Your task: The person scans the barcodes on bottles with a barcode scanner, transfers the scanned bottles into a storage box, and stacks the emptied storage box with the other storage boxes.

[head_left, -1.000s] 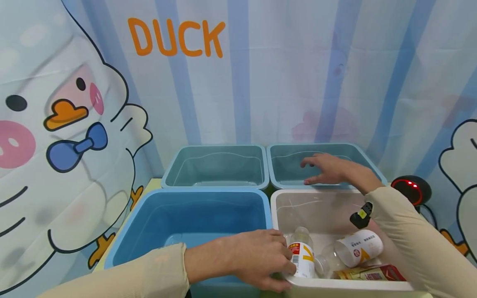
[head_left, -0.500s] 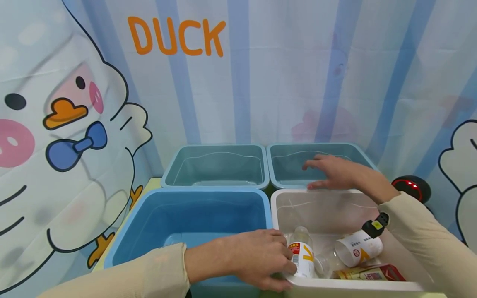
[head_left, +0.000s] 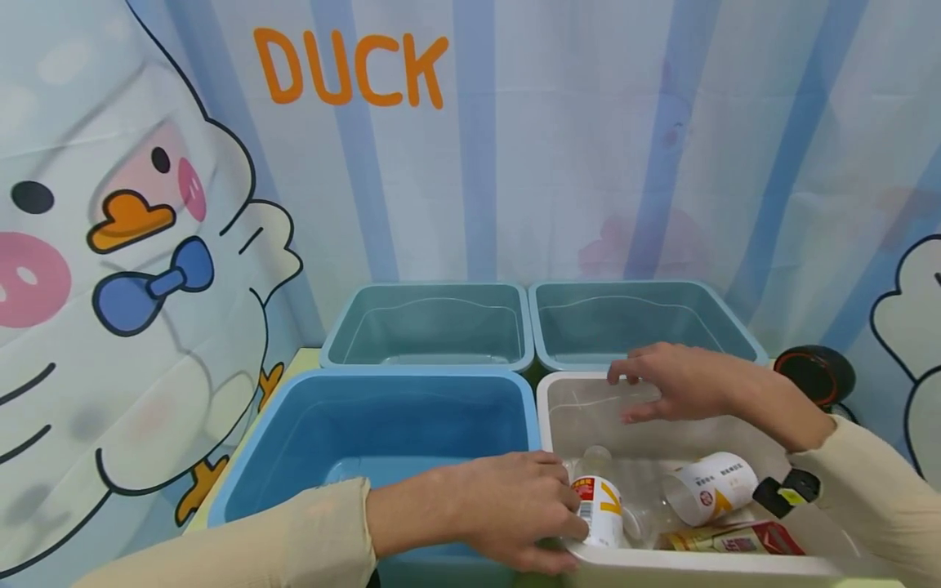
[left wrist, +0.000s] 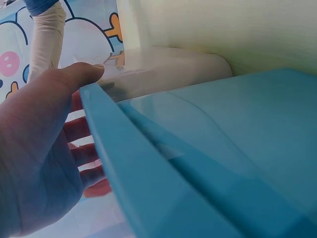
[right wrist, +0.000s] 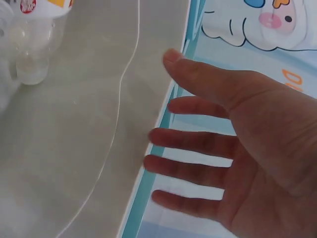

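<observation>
My left hand (head_left: 507,506) rests over the neighbouring rims of the blue bin (head_left: 434,372) and the white bin (head_left: 698,559), fingers loose. In the left wrist view its thumb lies at the top of the blue rim (left wrist: 124,163), with the fingers beyond that rim. My right hand (head_left: 684,380) hovers over the back of the white bin, holding nothing, fingers apart. Inside the white bin, an empty clear bottle (head_left: 601,502) stands leaning by my left fingers. Another clear bottle (head_left: 713,490) lies on its side, near a yellow and red wrapper (head_left: 735,539).
Two teal bins (head_left: 434,286) (head_left: 632,284) stand side by side behind the front pair. A black round device (head_left: 816,374) sits right of them. A printed duck curtain (head_left: 588,147) hangs behind everything.
My right hand has come back from over the rear right bin to above the white bin, its forearm shifting right. The left hand stays put. The device's red lights have gone off.
</observation>
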A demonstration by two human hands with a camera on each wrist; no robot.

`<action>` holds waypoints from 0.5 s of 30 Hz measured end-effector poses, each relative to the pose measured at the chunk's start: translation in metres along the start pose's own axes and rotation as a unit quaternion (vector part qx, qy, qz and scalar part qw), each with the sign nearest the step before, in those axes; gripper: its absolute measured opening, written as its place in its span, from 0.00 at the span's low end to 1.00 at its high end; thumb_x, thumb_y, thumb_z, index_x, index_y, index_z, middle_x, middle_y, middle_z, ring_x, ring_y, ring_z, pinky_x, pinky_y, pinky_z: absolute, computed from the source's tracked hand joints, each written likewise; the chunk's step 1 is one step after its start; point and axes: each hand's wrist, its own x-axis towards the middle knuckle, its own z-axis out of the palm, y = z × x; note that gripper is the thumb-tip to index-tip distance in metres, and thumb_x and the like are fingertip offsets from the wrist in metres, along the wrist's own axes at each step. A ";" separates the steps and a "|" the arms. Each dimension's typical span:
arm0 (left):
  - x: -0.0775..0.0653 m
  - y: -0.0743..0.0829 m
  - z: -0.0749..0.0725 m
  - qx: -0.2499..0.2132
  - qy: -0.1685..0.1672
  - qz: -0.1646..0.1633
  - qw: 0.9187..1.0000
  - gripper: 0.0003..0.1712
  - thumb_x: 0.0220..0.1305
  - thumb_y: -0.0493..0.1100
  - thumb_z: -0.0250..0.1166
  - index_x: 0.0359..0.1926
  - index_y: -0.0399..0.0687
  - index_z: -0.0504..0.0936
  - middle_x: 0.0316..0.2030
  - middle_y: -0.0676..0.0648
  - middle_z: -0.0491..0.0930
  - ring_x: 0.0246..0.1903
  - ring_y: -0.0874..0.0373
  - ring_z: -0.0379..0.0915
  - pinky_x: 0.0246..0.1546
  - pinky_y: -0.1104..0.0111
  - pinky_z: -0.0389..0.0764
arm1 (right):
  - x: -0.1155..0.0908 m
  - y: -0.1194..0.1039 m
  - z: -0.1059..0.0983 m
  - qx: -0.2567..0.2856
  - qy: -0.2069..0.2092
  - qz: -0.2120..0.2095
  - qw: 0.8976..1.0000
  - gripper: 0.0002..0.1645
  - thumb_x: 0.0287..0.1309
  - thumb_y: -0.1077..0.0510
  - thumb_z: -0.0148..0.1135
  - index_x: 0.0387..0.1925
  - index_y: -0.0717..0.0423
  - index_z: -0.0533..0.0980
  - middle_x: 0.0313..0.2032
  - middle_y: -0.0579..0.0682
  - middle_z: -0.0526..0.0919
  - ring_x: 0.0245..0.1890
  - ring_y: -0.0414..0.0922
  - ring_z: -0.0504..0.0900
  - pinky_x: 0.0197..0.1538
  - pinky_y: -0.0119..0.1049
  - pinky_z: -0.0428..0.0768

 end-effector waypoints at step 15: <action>0.000 0.000 0.002 0.008 0.004 0.002 1.000 0.23 0.76 0.63 0.55 0.64 0.67 0.82 0.57 0.62 0.82 0.56 0.67 0.73 0.72 0.67 0.60 | -0.034 -0.006 0.020 0.079 -0.143 0.079 0.983 0.21 0.53 0.39 0.79 0.44 0.38 0.80 0.39 0.37 0.80 0.38 0.41 0.78 0.41 0.38 0.82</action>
